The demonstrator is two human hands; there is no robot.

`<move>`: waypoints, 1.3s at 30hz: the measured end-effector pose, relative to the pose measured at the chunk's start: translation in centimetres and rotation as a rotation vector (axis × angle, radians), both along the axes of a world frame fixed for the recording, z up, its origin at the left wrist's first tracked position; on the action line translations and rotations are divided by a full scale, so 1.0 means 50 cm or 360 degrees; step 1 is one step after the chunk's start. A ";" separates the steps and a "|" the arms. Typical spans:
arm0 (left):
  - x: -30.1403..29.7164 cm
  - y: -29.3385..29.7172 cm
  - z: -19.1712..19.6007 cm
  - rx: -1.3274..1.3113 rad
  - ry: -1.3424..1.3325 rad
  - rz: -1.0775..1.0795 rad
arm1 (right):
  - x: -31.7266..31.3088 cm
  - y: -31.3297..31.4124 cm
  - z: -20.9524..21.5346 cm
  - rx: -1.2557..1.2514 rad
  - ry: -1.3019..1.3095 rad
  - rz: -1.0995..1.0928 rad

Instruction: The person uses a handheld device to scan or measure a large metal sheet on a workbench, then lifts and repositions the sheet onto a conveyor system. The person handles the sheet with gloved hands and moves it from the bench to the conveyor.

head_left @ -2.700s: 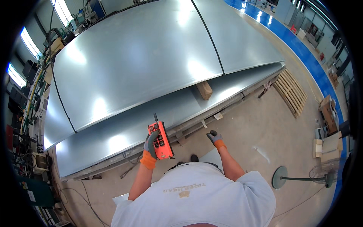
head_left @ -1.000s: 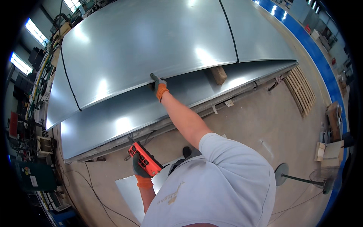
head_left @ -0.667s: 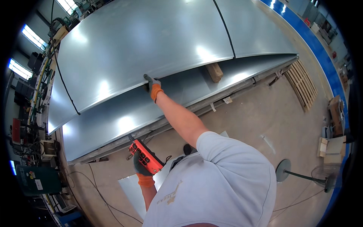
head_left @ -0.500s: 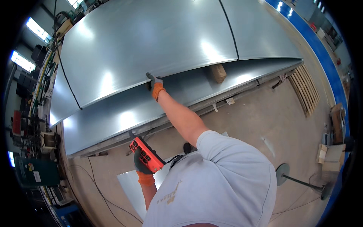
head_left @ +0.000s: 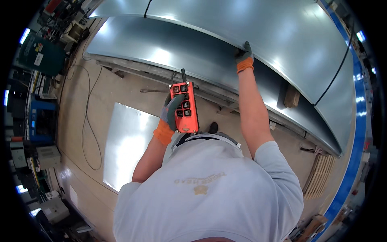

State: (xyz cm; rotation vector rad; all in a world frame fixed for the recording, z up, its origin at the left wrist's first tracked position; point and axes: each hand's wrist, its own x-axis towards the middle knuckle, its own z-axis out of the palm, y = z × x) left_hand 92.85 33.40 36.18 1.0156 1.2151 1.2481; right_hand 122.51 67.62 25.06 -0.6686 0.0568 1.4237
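Both your hands are gloved and gripping: the left hand (head_left: 171,113) is closed around a red remote (head_left: 187,123) in front of you, thumb over its buttons; the right hand (head_left: 244,56) clasps the near edge of the upper metal sheet (head_left: 282,34), thumb on top. Between that and the lower metal sheet (head_left: 131,44) sits a wooden block (head_left: 292,97), farther right.
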 end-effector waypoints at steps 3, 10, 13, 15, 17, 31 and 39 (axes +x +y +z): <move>0.011 0.000 0.025 -0.0237 -0.0641 0.0085 | 0.021 -0.006 -0.008 -0.0047 -0.0079 0.0070; 0.021 0.000 0.065 -0.0381 -0.0979 0.0156 | 0.061 0.003 -0.003 0.0075 -0.0111 0.0147; 0.013 0.001 0.069 -0.0377 -0.0855 0.0127 | 0.068 0.002 0.010 0.0081 -0.0113 0.0166; 0.006 -0.001 0.070 -0.0408 -0.0805 0.0071 | 0.070 0.000 0.016 0.0094 -0.0095 0.0203; 0.000 -0.002 0.070 -0.0431 -0.0751 0.0037 | 0.069 -0.003 0.019 0.0096 -0.0074 0.0228; -0.039 -0.029 0.043 -0.0358 -0.0707 -0.0012 | 0.065 0.028 -0.034 0.0239 -0.0148 0.0182; -0.051 -0.013 0.006 -0.0346 -0.0882 -0.0153 | 0.044 -0.006 -0.005 -0.0038 -0.0114 0.0002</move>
